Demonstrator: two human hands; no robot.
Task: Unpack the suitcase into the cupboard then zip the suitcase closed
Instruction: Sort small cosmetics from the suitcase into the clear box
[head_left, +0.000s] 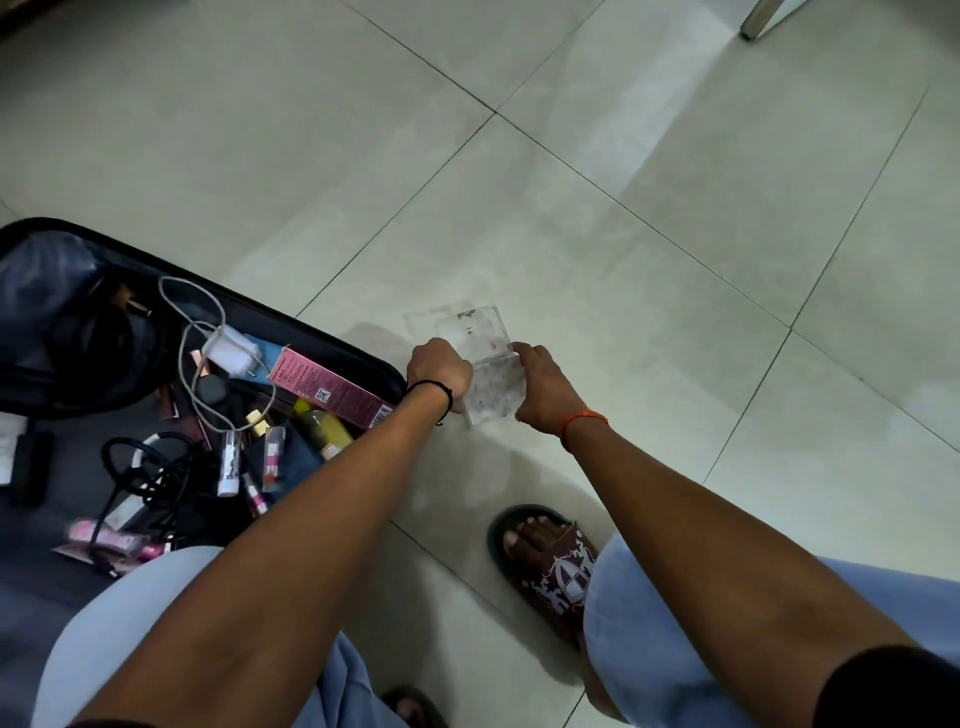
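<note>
1. The suitcase (67, 332) lies open on the floor (623, 208), off to the outer side of the left hand (439, 370); its near corner sits just beside that hand's wrist. It is plainly not emptied: a pink carton (332, 387), a white charger with its cable (228, 348), a black cord (150, 467), a yellow bottle (324, 428) and several small tubes lie loose inside. No cupboard shows in this view.

2. The step in hand looks like the unpacking stage, and an early part of it: one item is out, most remain in, and zipping is a long way off.

3. The clear plastic box (480, 358) is out of the suitcase, held between the two hands over the floor, in front of the person's sandalled foot (545, 556). Its lid appears hinged open and tilted away from the hands.

4. The left hand grips the box's left side with curled fingers; the right hand (543, 387) grips the right side the same way. Both touch the box, neither touches the suitcase.

5. Next, I judge, the lid wants closing so nothing spills, then the box must be carried to the cupboard, wherever it stands out of view. The walls are smooth and see-through, so a firm two-sided hold seems wise.
</note>
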